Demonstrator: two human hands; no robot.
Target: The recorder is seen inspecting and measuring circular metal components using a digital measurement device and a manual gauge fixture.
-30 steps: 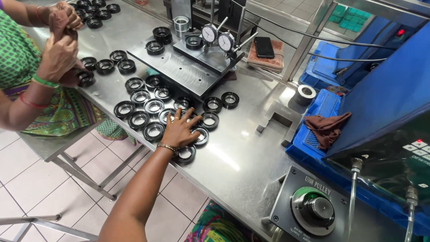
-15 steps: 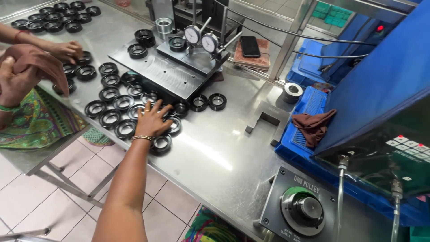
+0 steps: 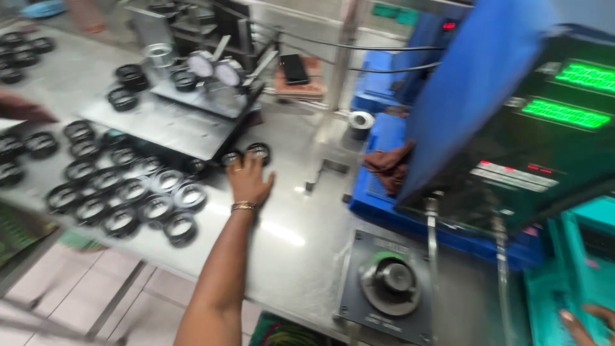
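Head view, frame blurred by motion. Left hand (image 3: 248, 181) lies flat and open on the steel table (image 3: 288, 256), fingers spread, gold bangle (image 3: 244, 206) at the wrist. Fingertips reach two black rings (image 3: 259, 151) at the edge of the raised dark plate (image 3: 170, 125); touching or just short, cannot tell. Left of the hand, a cluster of round black-and-silver rings (image 3: 122, 192), shiny rims, lying flat and close together. On the plate: two round dial gauges (image 3: 214, 69) and more rings. Behind: a dark phone (image 3: 294, 68) on a reddish pad. Right of the hand: a blue tray (image 3: 384, 211) with a brown rag (image 3: 389, 166), a grey knob panel (image 3: 389, 285), a machine with green displays (image 3: 576, 96). Right hand (image 3: 586, 323) shows only at the bottom right corner on a teal surface; its grip cannot be told. Another person's hand (image 3: 25, 109) at far left
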